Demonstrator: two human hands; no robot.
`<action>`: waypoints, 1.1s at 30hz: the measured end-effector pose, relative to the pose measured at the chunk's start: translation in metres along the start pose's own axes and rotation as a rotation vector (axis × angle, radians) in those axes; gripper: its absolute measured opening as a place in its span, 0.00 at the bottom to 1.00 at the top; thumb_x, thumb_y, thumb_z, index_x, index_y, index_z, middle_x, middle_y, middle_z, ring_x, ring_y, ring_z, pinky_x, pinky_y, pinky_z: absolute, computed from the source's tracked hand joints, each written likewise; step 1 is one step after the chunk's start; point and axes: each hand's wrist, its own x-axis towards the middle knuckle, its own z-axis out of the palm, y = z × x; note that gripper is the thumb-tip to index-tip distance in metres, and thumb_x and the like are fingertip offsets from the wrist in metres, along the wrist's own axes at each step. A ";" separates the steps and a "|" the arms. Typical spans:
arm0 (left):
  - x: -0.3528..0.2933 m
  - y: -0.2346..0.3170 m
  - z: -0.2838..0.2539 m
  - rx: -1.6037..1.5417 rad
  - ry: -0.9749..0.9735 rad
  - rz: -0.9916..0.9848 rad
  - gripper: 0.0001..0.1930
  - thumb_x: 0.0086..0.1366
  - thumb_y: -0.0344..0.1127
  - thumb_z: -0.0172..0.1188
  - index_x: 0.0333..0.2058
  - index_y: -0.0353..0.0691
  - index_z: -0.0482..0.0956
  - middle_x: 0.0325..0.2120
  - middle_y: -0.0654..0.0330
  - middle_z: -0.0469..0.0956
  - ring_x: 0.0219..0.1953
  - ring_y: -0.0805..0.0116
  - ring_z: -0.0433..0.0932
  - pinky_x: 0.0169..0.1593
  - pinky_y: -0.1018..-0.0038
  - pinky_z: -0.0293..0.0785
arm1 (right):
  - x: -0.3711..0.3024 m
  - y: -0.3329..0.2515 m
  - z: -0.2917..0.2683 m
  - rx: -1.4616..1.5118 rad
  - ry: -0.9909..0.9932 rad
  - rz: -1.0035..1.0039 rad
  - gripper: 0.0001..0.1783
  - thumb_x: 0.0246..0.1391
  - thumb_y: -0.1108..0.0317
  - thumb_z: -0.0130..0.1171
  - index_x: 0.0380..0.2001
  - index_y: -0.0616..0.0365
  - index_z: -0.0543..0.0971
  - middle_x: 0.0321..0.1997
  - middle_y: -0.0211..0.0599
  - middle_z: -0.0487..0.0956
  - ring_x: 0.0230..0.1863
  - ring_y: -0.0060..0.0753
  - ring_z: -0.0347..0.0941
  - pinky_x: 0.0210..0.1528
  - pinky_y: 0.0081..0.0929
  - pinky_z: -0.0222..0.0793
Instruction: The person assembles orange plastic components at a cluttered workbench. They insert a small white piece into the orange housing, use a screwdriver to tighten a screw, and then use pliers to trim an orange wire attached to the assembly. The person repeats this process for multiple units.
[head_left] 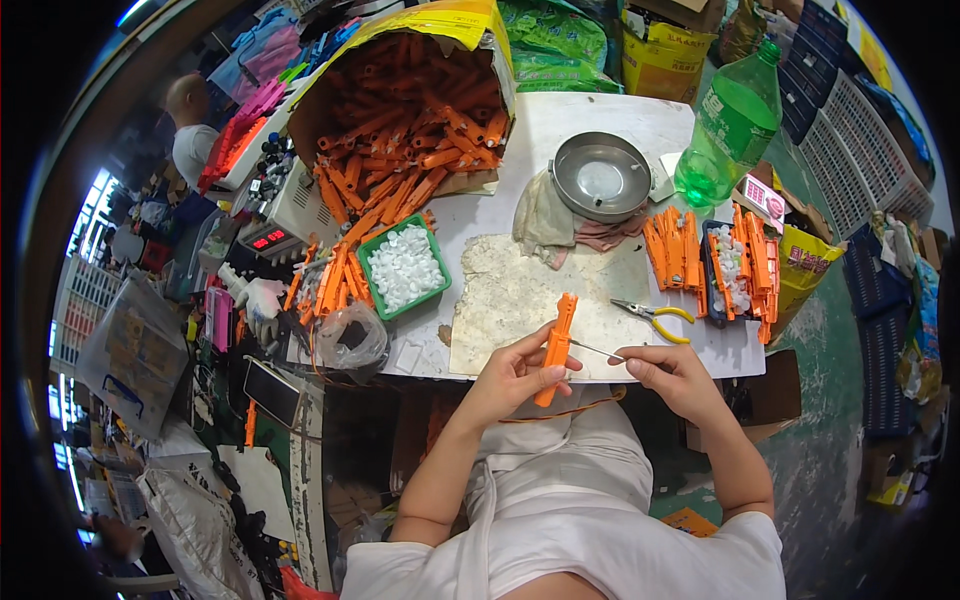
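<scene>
Above the near table edge, my left hand (522, 372) grips a long orange plastic part (559, 345), which stands nearly upright between thumb and fingers. My right hand (672, 378) pinches a slim metal tool (596, 349). Its tip reaches the side of the orange part; its handle end is hidden in my fingers, so the exact kind does not show. Pliers (657, 318) with yellow handles lie beyond my right hand. To the left, a green tray (443, 285) holds small white plastic pieces (403, 266).
A large yellow-edged sack (435, 22) spills many orange parts (410, 120). A round metal bowl (601, 177) rests on a cloth (543, 215). At right are more orange parts (672, 250), a dark box (717, 300) and a green bottle (733, 125). A person (190, 135) is at far left.
</scene>
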 end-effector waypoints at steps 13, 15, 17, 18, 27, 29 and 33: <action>0.001 -0.004 0.001 -0.031 0.008 0.014 0.33 0.64 0.29 0.56 0.64 0.35 0.51 0.41 0.50 0.77 0.34 0.70 0.79 0.42 0.76 0.74 | 0.001 0.002 -0.003 0.026 -0.041 0.013 0.15 0.59 0.62 0.53 0.42 0.61 0.80 0.20 0.21 0.69 0.23 0.13 0.58 0.25 0.15 0.56; 0.002 -0.005 0.001 -0.031 -0.009 0.014 0.32 0.64 0.29 0.56 0.64 0.35 0.51 0.41 0.51 0.77 0.35 0.70 0.79 0.42 0.76 0.74 | 0.002 0.005 -0.001 0.006 0.005 -0.007 0.15 0.58 0.62 0.54 0.41 0.61 0.81 0.19 0.19 0.67 0.21 0.12 0.56 0.22 0.14 0.51; 0.001 -0.005 0.002 -0.034 -0.014 0.023 0.32 0.64 0.30 0.55 0.64 0.35 0.51 0.41 0.51 0.77 0.35 0.69 0.79 0.42 0.76 0.74 | 0.002 0.007 -0.001 0.005 -0.006 -0.022 0.15 0.58 0.62 0.55 0.41 0.61 0.81 0.19 0.20 0.67 0.21 0.13 0.56 0.22 0.14 0.51; 0.001 -0.004 0.002 -0.037 -0.018 0.023 0.32 0.65 0.30 0.55 0.64 0.35 0.51 0.41 0.51 0.77 0.35 0.69 0.79 0.42 0.76 0.74 | 0.001 0.007 -0.002 0.004 -0.011 -0.029 0.15 0.58 0.62 0.55 0.41 0.61 0.81 0.18 0.20 0.67 0.21 0.13 0.56 0.22 0.14 0.51; -0.004 0.006 -0.003 0.024 -0.083 -0.083 0.30 0.65 0.33 0.56 0.63 0.34 0.55 0.40 0.53 0.78 0.34 0.71 0.78 0.41 0.76 0.74 | 0.002 0.008 -0.010 0.255 -0.199 0.179 0.16 0.58 0.61 0.55 0.42 0.61 0.80 0.18 0.17 0.63 0.18 0.10 0.52 0.19 0.14 0.45; -0.003 0.008 -0.004 0.052 -0.077 -0.109 0.30 0.65 0.33 0.56 0.62 0.33 0.56 0.39 0.54 0.78 0.34 0.72 0.78 0.41 0.76 0.74 | 0.002 0.012 -0.004 0.153 -0.104 0.083 0.14 0.56 0.64 0.56 0.42 0.60 0.80 0.16 0.19 0.65 0.16 0.12 0.54 0.18 0.16 0.47; 0.000 0.004 -0.005 0.032 -0.039 -0.116 0.30 0.64 0.35 0.57 0.61 0.33 0.57 0.39 0.51 0.78 0.33 0.69 0.79 0.40 0.75 0.75 | -0.004 0.025 0.010 -0.637 0.203 -0.593 0.13 0.52 0.72 0.56 0.42 0.59 0.78 0.20 0.30 0.74 0.17 0.28 0.67 0.19 0.23 0.62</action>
